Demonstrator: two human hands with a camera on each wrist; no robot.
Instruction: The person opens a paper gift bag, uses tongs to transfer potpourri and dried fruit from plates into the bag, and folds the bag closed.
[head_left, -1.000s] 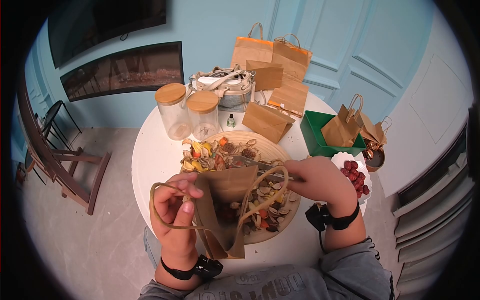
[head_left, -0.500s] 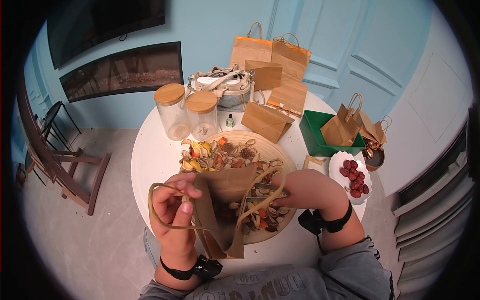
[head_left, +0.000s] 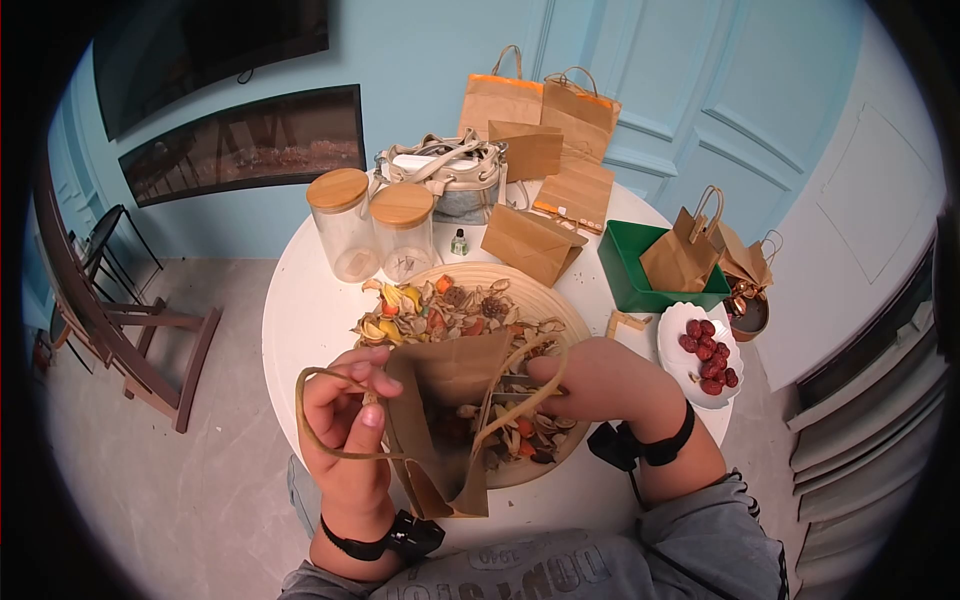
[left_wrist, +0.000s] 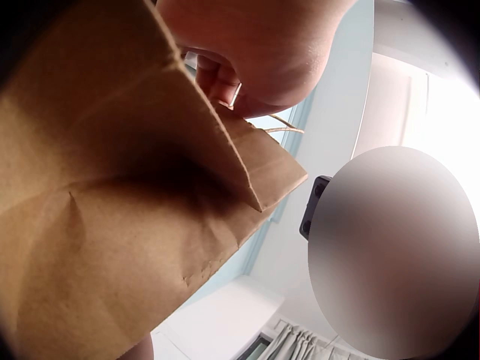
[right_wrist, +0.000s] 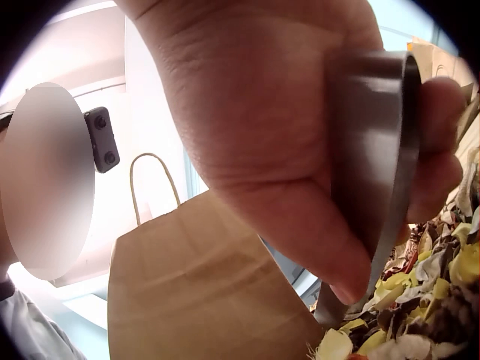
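A brown paper bag (head_left: 462, 362) with twisted handles stands open-topped at the table's near side, in front of dried petals and flowers (head_left: 478, 318) heaped on a round wooden tray (head_left: 572, 312). My left hand (head_left: 345, 425) holds the bag's left side by its rim and handle; the bag's wall (left_wrist: 82, 240) fills much of the left wrist view. My right hand (head_left: 595, 385) grips metal tongs (right_wrist: 369, 142) just right of the bag, their arms pointing into the petals. The tong tips are hidden behind the bag and its right handle.
Two glass jars with wooden lids (head_left: 403, 205), a small bottle (head_left: 459, 242) and a handbag (head_left: 455, 175) stand behind the tray. Paper bags (head_left: 535, 245) lie at the back. To the right are a green bin (head_left: 625, 265) and a white dish (head_left: 675, 365) of red dates (head_left: 712, 362).
My right hand has moved left and slightly down with the tongs, which now reach into the petals beside the bag. My left hand and the bag stay in place.
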